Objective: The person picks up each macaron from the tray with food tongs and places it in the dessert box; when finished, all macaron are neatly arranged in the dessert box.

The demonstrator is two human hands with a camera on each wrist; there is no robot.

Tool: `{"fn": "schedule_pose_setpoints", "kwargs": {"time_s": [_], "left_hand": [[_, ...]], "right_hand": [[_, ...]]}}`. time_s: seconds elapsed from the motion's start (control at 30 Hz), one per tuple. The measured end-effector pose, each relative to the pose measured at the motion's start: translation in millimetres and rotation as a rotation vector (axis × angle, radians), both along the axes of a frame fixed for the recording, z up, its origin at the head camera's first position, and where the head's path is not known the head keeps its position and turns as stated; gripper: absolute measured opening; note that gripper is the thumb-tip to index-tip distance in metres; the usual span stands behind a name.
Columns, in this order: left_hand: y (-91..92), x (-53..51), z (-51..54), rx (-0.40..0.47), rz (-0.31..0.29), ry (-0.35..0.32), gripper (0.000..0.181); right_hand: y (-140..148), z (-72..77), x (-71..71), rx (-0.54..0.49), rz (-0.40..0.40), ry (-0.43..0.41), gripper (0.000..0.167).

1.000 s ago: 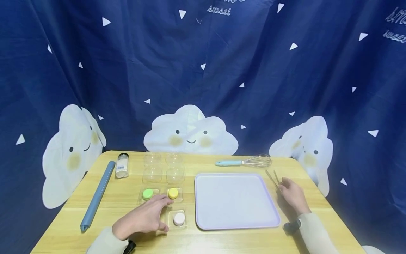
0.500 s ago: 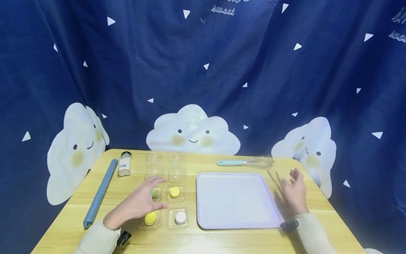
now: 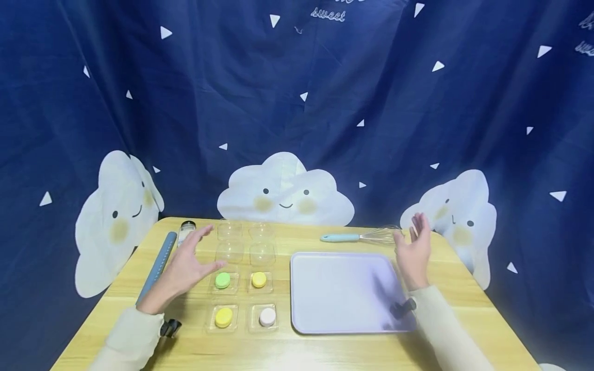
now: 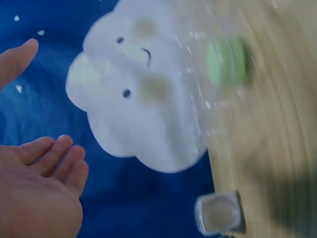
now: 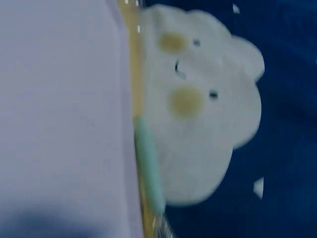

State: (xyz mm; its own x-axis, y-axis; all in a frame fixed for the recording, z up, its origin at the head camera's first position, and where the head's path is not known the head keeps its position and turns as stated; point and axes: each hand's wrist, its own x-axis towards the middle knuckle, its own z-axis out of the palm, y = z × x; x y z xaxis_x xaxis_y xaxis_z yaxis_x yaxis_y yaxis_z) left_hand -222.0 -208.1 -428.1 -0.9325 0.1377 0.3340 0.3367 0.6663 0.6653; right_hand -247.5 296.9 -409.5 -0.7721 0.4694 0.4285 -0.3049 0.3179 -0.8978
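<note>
My left hand (image 3: 185,265) is raised over the left of the table, fingers and thumb spread, holding nothing; the left wrist view shows its palm (image 4: 39,193). Beside it a green macaron (image 3: 223,280) and a yellow one (image 3: 259,280) sit in clear plastic trays, with another yellow macaron (image 3: 224,317) and a pale pink one (image 3: 267,317) nearer the front. Above the right edge of a pale purple tray (image 3: 343,293) is my right hand (image 3: 414,255), fingers up and empty. It does not show in the right wrist view.
Clear domed plastic lids (image 3: 230,251) lie behind the macarons. A whisk (image 3: 341,237) rests behind the purple tray. A blue-grey rolling pin (image 3: 160,263) and a black-capped jar (image 3: 187,231) are at the left, partly behind my left hand.
My left hand has moved left and away from the macarons, uncovering the green and the front yellow ones. My right hand has risen and shifted left over the tray's edge, hiding the thin tongs-like tool.
</note>
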Motion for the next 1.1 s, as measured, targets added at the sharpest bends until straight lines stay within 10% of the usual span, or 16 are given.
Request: {"fn": "schedule_pose_setpoints", "kwargs": {"time_s": [0.47, 1.1], "left_hand": [[-39.1, -57.6, 8.4, 0.033, -0.001, -0.013, 0.099], [-35.6, -132.0, 2.4, 0.151, -0.053, -0.336, 0.106]], "right_hand": [[-110.3, 13.9, -58.8, -0.016, 0.201, 0.193, 0.084], [-266.8, -5.6, -113.9, 0.031, 0.468, -0.211, 0.086]]}}
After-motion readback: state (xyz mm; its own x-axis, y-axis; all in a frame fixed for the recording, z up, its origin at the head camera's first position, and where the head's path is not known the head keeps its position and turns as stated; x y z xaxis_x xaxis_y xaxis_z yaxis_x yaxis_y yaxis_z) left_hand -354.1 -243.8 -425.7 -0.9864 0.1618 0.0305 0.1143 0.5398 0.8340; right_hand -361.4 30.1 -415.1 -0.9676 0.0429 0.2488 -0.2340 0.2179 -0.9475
